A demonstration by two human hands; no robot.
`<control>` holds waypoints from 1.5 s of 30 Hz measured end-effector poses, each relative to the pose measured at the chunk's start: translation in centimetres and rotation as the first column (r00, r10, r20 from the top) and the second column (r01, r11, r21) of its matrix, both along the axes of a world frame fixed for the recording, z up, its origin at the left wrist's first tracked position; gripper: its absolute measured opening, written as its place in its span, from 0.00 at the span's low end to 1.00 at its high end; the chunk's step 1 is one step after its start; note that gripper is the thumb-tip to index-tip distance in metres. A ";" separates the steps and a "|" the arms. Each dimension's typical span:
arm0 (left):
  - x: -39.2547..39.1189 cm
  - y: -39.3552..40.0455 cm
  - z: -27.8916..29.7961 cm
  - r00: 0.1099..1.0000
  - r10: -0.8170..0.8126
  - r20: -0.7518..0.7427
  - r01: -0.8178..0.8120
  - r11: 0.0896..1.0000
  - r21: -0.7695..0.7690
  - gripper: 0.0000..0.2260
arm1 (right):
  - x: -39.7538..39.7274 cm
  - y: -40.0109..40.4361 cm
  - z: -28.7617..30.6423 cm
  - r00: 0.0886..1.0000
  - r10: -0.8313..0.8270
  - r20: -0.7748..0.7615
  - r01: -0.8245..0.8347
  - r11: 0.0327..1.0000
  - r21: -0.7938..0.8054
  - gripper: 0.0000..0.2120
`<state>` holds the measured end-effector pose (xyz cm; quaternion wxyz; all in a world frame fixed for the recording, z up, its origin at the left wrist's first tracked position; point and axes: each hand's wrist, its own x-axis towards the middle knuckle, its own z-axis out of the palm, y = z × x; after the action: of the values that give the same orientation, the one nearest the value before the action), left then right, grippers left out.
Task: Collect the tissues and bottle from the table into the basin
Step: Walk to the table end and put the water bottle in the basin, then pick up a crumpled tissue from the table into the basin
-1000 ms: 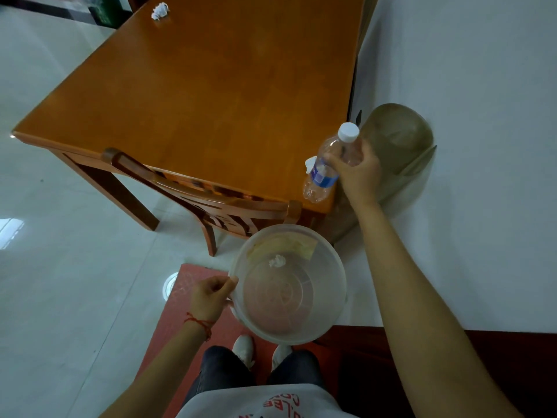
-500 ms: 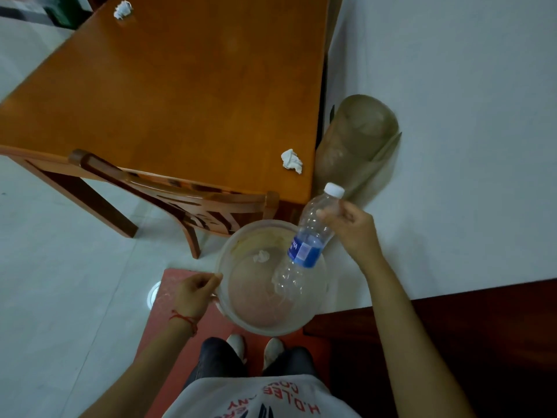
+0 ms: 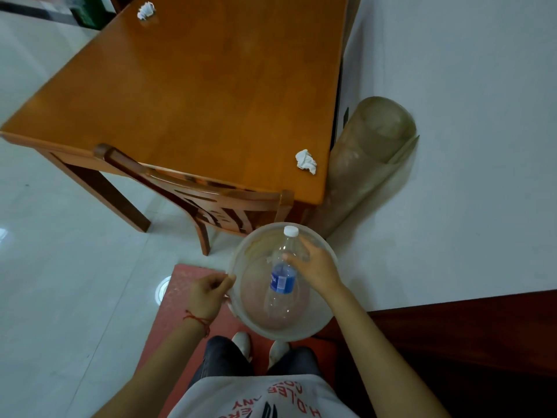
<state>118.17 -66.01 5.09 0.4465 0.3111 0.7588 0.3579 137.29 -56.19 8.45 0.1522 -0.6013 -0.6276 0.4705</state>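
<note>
A clear plastic bottle with a blue label and a white cap lies inside the translucent round basin, cap pointing toward the table. My right hand reaches into the basin and its fingers are still closed on the bottle's upper part. My left hand grips the basin's left rim and holds it below the table's edge. One crumpled white tissue lies near the front right corner of the wooden table. A second tissue sits at the far left corner.
A wooden chair is tucked under the table's near edge, just beyond the basin. A rolled translucent mat leans against the white wall to the right of the table. A red floor mat lies under my feet.
My right hand lifted the bottle off the table's front right corner and lowered it into the basin. The tissue behind the bottle came into view. My left hand kept its hold on the rim.
</note>
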 end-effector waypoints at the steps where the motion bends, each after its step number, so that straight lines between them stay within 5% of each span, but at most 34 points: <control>1: -0.1 -0.1 -0.1 1.000 0.002 -0.005 -0.002 1.000 -0.001 0.09 | 0.1 0.2 0.2 1.000 -0.017 -0.004 0.017 1.000 0.024 0.23; 15: -0.9 -0.1 -0.2 0.997 0.075 -0.017 -0.076 0.997 -0.019 0.11 | 0.2 10.9 1.8 0.916 -0.332 -0.226 0.383 0.892 0.242 0.20; 26: -0.6 0.5 -0.4 0.987 0.160 0.015 -0.160 0.987 0.000 0.11 | -2.1 19.1 -2.3 0.975 -0.169 -0.143 0.204 0.937 0.283 0.21; 35: -0.5 0.8 -0.5 0.984 0.179 -0.009 -0.178 0.984 0.025 0.11 | -2.9 24.5 -5.3 0.995 -0.004 0.098 -0.028 0.946 0.324 0.26; 40: -0.5 0.8 -0.8 0.984 0.179 -0.006 -0.179 0.983 0.027 0.11 | -2.4 24.3 -6.4 0.970 0.054 0.238 -0.145 0.911 0.385 0.20; 45: -0.4 0.8 -1.0 0.986 0.167 -0.020 -0.167 0.985 0.037 0.11 | -1.6 22.9 -6.8 0.976 -0.004 0.219 -0.088 0.909 0.408 0.18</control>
<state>117.76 -65.19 4.08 0.4009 0.2582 0.7808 0.4037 135.71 -33.24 1.61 0.1975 -0.5890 -0.7387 0.2615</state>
